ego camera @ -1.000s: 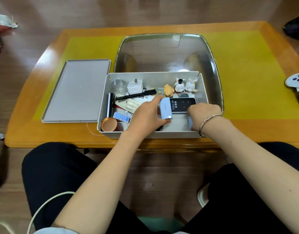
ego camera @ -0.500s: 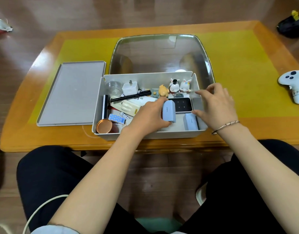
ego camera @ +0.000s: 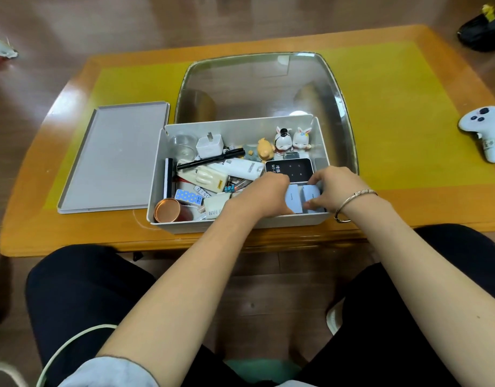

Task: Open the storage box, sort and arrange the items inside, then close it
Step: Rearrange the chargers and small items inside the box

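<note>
**Two hands set small blue cases side by side in an open storage box**

Seen from above, a seated person in dark trousers reaches both bare forearms forward over a wooden table (ego camera: 408, 208) with a yellow mat. The white storage box (ego camera: 240, 223) sits at the table's near edge, open. In its near right corner the left hand (ego camera: 264, 195) has its fingers curled around a pale blue case (ego camera: 294, 201) standing on edge. The right hand (ego camera: 334, 188), with a metal bracelet (ego camera: 352, 201) at the wrist, curls its fingers over a second blue case (ego camera: 312, 195), thumb against its near side. The two cases stand touching each other.

Just behind the hands lies a black device (ego camera: 289, 167) with a screen. The box's left half holds a jumble: a copper-coloured tin (ego camera: 168, 210) in the near corner, a blue dotted packet (ego camera: 188, 196), a black pen (ego camera: 210, 160), a white charger plug (ego camera: 210, 146) and a clear cup (ego camera: 182, 145). Along the far wall stand three small figurines (ego camera: 285, 141).

The grey lid (ego camera: 115, 157) lies flat on the table, just left of the box. Behind the box rests a large clear tray (ego camera: 266, 88). A white game controller (ego camera: 485, 129) lies at the table's far right.
</note>
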Available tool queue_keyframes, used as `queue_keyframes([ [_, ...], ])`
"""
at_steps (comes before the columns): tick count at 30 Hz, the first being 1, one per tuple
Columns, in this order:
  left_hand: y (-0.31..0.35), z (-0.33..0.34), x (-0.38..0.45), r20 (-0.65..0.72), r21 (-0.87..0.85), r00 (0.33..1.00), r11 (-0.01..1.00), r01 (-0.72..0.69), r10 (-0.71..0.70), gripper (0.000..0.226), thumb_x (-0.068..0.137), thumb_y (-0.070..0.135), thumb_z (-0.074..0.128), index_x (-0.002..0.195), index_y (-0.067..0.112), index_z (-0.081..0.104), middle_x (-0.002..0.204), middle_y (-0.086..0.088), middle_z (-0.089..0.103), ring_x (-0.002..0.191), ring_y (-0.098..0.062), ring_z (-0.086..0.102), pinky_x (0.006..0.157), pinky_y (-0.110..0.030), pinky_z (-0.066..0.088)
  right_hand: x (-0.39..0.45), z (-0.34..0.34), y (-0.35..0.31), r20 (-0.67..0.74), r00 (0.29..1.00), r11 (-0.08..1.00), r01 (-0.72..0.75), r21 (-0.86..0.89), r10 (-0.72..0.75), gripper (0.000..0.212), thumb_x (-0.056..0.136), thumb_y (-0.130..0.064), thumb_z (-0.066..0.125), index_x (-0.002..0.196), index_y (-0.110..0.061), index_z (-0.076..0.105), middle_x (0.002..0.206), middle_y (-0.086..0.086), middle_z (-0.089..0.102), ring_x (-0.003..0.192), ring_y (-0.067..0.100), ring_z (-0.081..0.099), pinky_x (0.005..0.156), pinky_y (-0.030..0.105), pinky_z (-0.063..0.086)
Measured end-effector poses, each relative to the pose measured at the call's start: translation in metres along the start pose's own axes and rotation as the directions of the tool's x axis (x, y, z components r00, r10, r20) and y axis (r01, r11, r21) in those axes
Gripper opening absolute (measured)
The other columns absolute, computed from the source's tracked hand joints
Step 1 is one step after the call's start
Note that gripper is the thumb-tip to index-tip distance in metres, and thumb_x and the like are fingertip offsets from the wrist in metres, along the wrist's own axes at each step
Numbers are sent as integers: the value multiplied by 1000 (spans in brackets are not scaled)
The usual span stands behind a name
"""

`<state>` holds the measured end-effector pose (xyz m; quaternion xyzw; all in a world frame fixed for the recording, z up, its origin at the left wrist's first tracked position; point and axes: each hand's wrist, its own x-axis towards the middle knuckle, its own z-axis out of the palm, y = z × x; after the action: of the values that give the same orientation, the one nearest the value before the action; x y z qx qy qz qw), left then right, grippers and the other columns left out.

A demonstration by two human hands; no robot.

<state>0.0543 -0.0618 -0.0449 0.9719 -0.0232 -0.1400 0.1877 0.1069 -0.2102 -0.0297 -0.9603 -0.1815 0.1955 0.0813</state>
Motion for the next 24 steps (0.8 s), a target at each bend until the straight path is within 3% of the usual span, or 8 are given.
queue_keyframes([
  [4,0,0,-2,31,-60,999,998,19,-17,65,79,44,73,129,10,50,113,-7,61,100,-21,55,78,-32,48,1,0,5,14,999,999,47,4,-47,54,66,-36,82,114,-18,65,110,5,66,90,19,56,77,31,48],
  [10,3,0,-20,11,-187,999,982,39,-38,73,77,73,55,126,19,53,102,4,63,82,-10,57,68,-25,47,4,0,9,23,998,998,64,-9,-64,51,67,-30,80,115,-20,65,111,3,65,82,13,47,75,29,46],
  [13,6,6,-26,138,-122,990,992,9,8,83,74,77,54,137,24,46,123,0,60,103,-17,56,82,-32,49,4,1,11,6,999,998,54,10,-54,48,70,-28,80,115,-20,65,113,4,64,88,16,52,76,30,46],
  [16,7,9,-27,174,25,984,999,-46,41,87,75,77,53,146,28,35,135,-6,53,119,-25,48,91,-36,41,4,3,10,-3,998,998,55,4,-55,47,72,-26,78,116,-20,64,116,5,63,101,21,56,81,32,47],
  [19,8,10,-25,184,79,981,994,-82,66,86,79,71,55,149,28,28,135,-6,52,122,-26,42,92,-37,39,4,4,9,8,998,998,59,4,-59,47,73,-25,77,118,-20,63,118,5,62,104,22,56,82,33,48],
  [24,6,16,-24,118,34,993,999,-23,19,95,73,68,65,146,20,26,134,-9,51,119,-26,44,92,-40,42,3,4,11,0,997,997,81,-4,-81,45,78,-18,72,121,-20,61,122,6,61,110,24,55,87,35,48],
])
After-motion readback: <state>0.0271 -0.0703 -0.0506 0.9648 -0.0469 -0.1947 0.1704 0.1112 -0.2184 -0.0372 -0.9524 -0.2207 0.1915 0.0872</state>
